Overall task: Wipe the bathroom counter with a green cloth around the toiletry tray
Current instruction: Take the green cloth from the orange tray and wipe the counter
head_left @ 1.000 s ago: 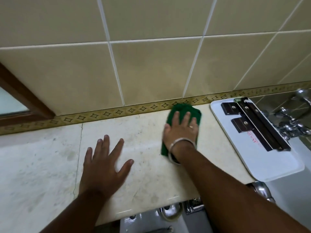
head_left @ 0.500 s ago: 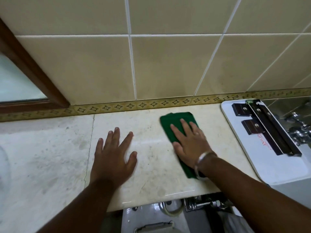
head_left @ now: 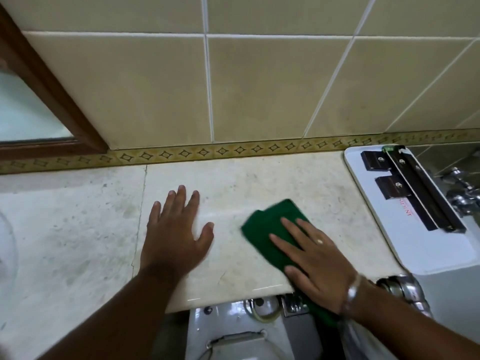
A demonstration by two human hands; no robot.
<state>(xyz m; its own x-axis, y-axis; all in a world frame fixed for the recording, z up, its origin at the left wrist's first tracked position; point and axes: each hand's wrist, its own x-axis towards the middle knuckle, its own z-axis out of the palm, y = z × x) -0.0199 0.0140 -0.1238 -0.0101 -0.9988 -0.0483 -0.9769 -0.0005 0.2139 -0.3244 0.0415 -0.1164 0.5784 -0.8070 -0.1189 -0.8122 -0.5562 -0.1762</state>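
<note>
Wiping toward ourselves, we have drawn the green cloth away from the patterned tile border, where it lay a second ago, down to the front edge of the marble counter. Our right hand presses flat on the cloth with fingers spread wide, gripping nothing; the wrist carries a silver bangle, and part of the cloth hangs over the counter lip beneath the palm. Our left hand lies open and flat on bare marble just to the left of the cloth, holding nothing, bracing us, much where it was before.

The white toiletry tray sits to the right of our right hand, near but not touching the cloth, with dark boxed items on it. Beyond it, chrome taps show at the far right.

The stroke has covered the strip between the wall and the edge, so we judge this lane is done. What remains seems to be the marble closer to the tray's rim and the wide, blotchy stretch beyond our left hand.
</note>
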